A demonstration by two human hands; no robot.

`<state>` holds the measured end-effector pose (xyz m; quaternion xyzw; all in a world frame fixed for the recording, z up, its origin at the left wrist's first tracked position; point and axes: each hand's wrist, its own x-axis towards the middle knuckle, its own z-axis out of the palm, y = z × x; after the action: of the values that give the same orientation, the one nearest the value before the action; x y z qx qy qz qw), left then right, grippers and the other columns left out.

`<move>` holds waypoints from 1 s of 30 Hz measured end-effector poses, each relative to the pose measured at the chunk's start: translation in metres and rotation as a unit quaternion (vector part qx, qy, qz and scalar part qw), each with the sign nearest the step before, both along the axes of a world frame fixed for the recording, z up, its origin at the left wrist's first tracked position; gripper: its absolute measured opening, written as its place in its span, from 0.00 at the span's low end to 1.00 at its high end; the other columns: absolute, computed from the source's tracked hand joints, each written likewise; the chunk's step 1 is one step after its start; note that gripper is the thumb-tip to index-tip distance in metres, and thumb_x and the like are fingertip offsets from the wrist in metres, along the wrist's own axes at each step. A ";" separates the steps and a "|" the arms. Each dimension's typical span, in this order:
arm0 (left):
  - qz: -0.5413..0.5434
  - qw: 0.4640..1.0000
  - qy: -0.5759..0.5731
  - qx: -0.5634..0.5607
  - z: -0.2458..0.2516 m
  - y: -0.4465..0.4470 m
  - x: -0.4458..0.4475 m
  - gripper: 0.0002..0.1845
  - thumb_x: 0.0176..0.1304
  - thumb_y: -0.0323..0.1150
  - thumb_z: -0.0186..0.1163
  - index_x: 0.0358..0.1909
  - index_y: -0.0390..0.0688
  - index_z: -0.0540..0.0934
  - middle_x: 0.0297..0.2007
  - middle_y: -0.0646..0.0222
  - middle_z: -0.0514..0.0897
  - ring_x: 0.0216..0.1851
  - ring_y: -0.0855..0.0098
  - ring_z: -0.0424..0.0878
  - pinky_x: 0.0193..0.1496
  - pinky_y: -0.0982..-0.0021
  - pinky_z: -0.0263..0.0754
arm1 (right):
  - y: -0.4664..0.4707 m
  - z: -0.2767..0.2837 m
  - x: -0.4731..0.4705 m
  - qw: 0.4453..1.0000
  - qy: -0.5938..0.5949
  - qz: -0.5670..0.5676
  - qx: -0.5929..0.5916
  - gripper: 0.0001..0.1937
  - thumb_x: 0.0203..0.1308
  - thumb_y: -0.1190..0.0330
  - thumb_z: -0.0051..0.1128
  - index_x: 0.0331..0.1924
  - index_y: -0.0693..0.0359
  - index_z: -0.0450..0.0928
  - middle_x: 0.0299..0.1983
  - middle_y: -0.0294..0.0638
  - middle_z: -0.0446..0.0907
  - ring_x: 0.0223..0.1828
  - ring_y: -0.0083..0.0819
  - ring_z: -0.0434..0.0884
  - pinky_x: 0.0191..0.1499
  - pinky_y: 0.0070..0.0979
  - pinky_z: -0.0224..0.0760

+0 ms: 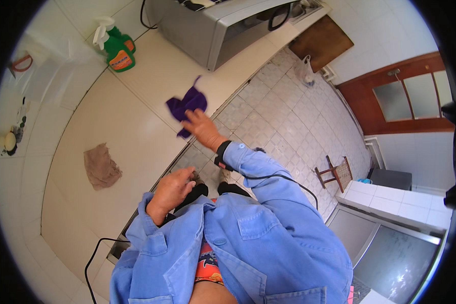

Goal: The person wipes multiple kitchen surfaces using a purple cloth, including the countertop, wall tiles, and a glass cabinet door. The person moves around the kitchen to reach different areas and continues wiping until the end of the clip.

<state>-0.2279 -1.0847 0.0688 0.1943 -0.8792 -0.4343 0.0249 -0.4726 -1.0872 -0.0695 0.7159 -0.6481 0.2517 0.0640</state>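
Observation:
My right hand (199, 127) has its fingers on a purple cloth (186, 104) at the front edge of a cream countertop (144, 102). The cloth is crumpled, and one corner points away from me towards the microwave. My palm hides part of it. Lower down, my left hand (173, 192) hovers by the counter edge in front of my body, thumb apart from loosely bent fingers, with nothing seen in it. Left of that hand, a frayed brown rag (102, 167) lies flat on the countertop.
A silver microwave oven (190, 34) stands on the counter beyond the purple cloth. Two green spray bottles (119, 55) are by the wall. On the tiled floor (266, 98) are a small wooden stool (336, 173) and a plastic bag (306, 72). A black cable (281, 176) trails from my right wrist.

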 end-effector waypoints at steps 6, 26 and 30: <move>-0.018 1.000 0.001 -0.015 0.011 0.039 -0.007 0.22 0.61 0.30 0.65 0.57 0.41 0.75 0.43 0.59 0.85 0.44 0.54 0.84 0.44 0.59 0.79 | 0.054 -0.007 -0.027 0.998 0.011 -0.024 -0.058 0.13 0.48 0.69 0.58 0.41 0.52 0.85 0.52 0.43 0.77 0.48 0.43 0.76 0.47 0.36 0.77; -0.369 0.927 -0.004 -0.063 0.022 0.360 -0.205 0.21 0.60 0.29 0.64 0.56 0.37 0.77 0.43 0.56 0.86 0.43 0.53 0.85 0.45 0.60 0.80 | 0.768 -0.117 -0.065 0.546 -0.692 -0.465 -0.085 0.21 0.42 0.82 0.56 0.46 0.66 0.87 0.43 0.40 0.88 0.46 0.33 0.85 0.51 0.27 0.77; -0.454 0.889 -0.013 -0.057 0.018 0.426 -0.254 0.21 0.60 0.28 0.64 0.56 0.37 0.77 0.43 0.56 0.86 0.44 0.54 0.85 0.46 0.60 0.80 | 0.863 -0.123 -0.038 0.432 -0.678 -0.594 -0.027 0.26 0.48 0.85 0.52 0.55 0.69 0.82 0.50 0.43 0.85 0.49 0.33 0.84 0.55 0.27 0.76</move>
<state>-0.4816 -0.6583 0.0866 -0.2223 -0.8951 -0.3445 -0.1751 -0.5102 -0.2241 -0.1922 -0.2482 -0.7419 0.5735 -0.2430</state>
